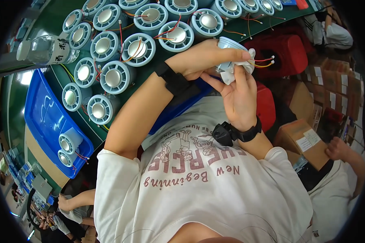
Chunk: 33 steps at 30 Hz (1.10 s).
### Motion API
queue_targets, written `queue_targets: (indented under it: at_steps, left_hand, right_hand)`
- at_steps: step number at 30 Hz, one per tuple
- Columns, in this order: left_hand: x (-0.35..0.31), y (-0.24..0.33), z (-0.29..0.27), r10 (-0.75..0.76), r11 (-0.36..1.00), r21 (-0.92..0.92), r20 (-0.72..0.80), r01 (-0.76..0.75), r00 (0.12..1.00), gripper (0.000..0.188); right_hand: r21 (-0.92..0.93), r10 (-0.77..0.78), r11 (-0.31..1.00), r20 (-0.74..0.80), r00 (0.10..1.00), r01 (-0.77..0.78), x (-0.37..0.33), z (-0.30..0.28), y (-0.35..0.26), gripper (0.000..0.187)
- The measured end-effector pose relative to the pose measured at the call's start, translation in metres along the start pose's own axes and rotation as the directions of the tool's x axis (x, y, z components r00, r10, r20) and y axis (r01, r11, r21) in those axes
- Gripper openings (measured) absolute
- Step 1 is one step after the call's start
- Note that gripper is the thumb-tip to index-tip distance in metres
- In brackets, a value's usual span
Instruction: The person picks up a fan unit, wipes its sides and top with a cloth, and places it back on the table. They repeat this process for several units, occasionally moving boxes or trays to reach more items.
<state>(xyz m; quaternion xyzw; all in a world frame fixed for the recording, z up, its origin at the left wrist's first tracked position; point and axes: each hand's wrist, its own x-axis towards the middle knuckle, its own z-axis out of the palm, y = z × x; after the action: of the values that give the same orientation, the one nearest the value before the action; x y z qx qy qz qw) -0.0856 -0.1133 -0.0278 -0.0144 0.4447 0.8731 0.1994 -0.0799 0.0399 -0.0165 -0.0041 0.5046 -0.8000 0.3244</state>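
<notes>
My left hand (202, 58) is closed around a light-blue round housing (230, 43), its thumb laid across the side. Thin red and yellow wires with small white connectors (272, 60) stick out to the right of it. My right hand (240, 99) pinches a crumpled white wipe (228, 76) against the housing from below. Both hands meet just off the table's edge, in front of my chest. The housing's far side is partly covered by fingers and wipe. Beside my left wrist stand several similar light-blue housings (137, 49) with spoked rings and silver discs.
A green table (52, 87) carries the housings and a clear bottle (42, 49). At the left, a blue tray (48, 117) holds two housings. Red containers (292, 54) and cardboard boxes (302, 141) stand right. Another person's hand (337, 149) is near a box; others are lower left.
</notes>
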Motion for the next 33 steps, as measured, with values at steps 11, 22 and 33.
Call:
queue_targets:
  at_steps: [11,22,33]
  left_hand:
    - [-0.009,-0.010,0.019,0.075,0.997,0.004,-0.089,-0.075,0.993,0.038]
    - [-0.060,0.002,0.072,0.299,0.732,0.681,-0.339,0.013,0.892,0.049]
    - [-0.076,0.001,0.088,0.506,0.593,0.804,-0.423,0.054,0.751,0.078]
  right_hand:
    - [-0.560,-0.563,0.693,-0.026,0.826,0.454,-0.009,-0.042,-0.018,0.031]
    - [-0.686,-0.012,0.426,0.648,0.762,0.590,0.007,-0.033,-0.099,0.036]
    - [-0.735,0.105,0.303,0.658,0.746,0.606,0.015,-0.006,-0.117,0.060]
